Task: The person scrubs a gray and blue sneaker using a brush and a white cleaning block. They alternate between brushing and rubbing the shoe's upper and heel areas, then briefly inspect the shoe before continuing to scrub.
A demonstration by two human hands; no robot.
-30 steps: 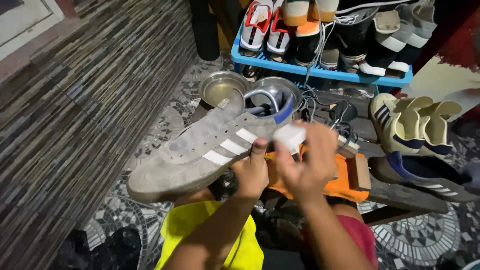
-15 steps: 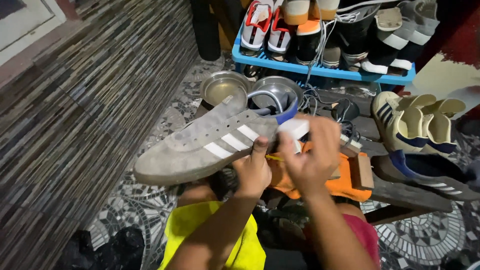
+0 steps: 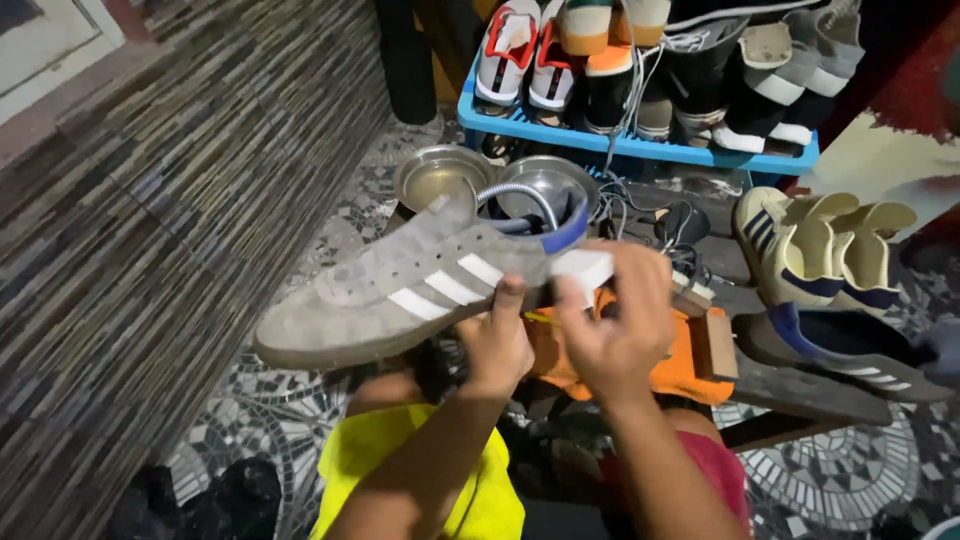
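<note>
One grey shoe [image 3: 400,290] w/ white stripes and a blue heel lining fills the middle of the view, held on its side, toe to the left, sole edge down. Vs half a sec ago it sits a touch higher and its toe has swung slightly up-left; vs a full sec ago the shift is clearer, so the shoe is being turned and re-angled bit by bit, heel end kept at the hands. Left hand [image 3: 497,345] grips it from below near the heel, thumb up against the side by the stripes, closed on the shoe. Right hand [image 3: 620,320] is closed round a white block [image 3: 583,268], prob. an eraser or sponge, pressed at the heel area; it has slid a little along that spot since the earlier frames, which reads as rubbing in progress, judged not finished.

Behind: blue rack [image 3: 640,150] of shoes, two metal bowls [image 3: 440,178] on the tiled floor, a cream pair [image 3: 820,250] at right, another grey shoe [image 3: 850,350] lying flat, orange cloth [image 3: 690,365] under the hands.
</note>
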